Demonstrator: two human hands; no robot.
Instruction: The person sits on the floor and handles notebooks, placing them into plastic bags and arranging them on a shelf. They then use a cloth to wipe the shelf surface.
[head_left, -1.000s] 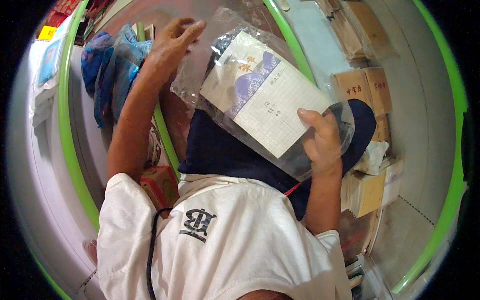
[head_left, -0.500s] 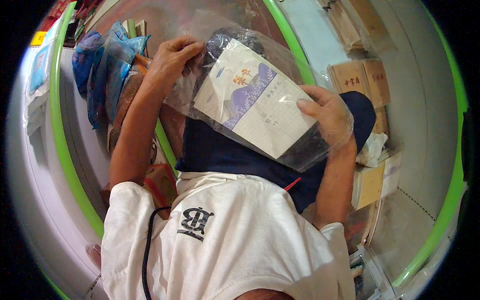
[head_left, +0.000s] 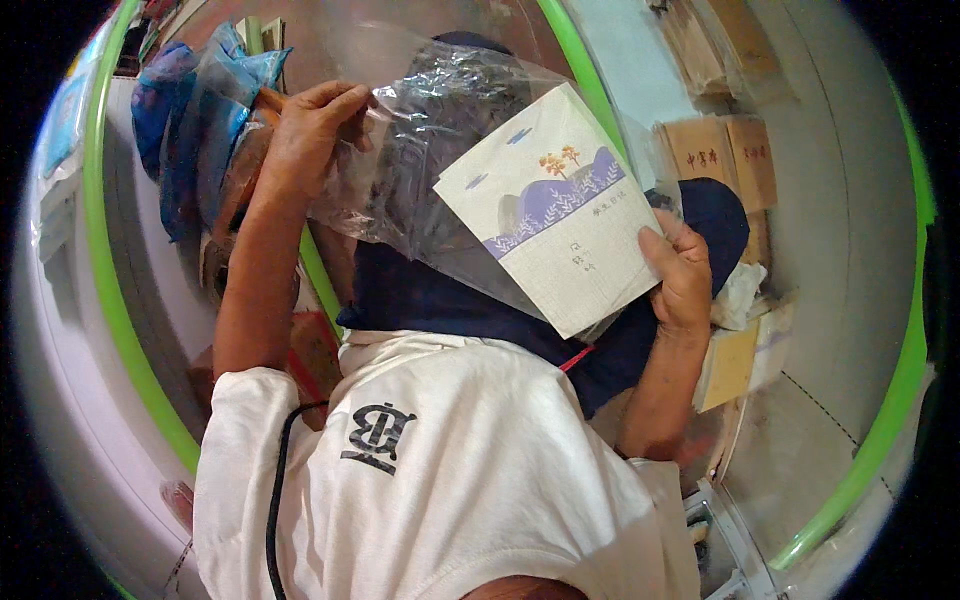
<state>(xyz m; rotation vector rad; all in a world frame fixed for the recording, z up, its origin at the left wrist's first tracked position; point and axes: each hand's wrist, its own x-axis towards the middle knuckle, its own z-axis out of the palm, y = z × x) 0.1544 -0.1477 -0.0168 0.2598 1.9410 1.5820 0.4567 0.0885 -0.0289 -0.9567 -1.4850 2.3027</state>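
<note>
My right hand (head_left: pixel 682 268) grips a thin notebook (head_left: pixel 550 220) by its right edge, thumb on the cover and the other fingers behind. Its pale cover carries a purple hill band, orange trees and some handwriting. A clear plastic bag (head_left: pixel 440 130) is spread to the left of the notebook and behind it. My left hand (head_left: pixel 325 120) pinches the bag's left edge between thumb and fingers. The cover looks free of plastic glare; whether a lower part of the notebook is still inside the bag I cannot tell. Both hands are above my dark-trousered lap (head_left: pixel 430 290).
On the right, brown-covered notebook stacks (head_left: pixel 700 150) stand on a shelf with a green edge (head_left: pixel 590 80). Below them are crumpled white plastic (head_left: pixel 740 297) and a yellowish booklet (head_left: pixel 727 365). A blue plastic bag (head_left: pixel 205 130) hangs at the left, beside my left forearm.
The notebook has shifted right and out from under the bag's shiny film. My right hand now holds its edge directly, while my left hand moved slightly left with the bag.
</note>
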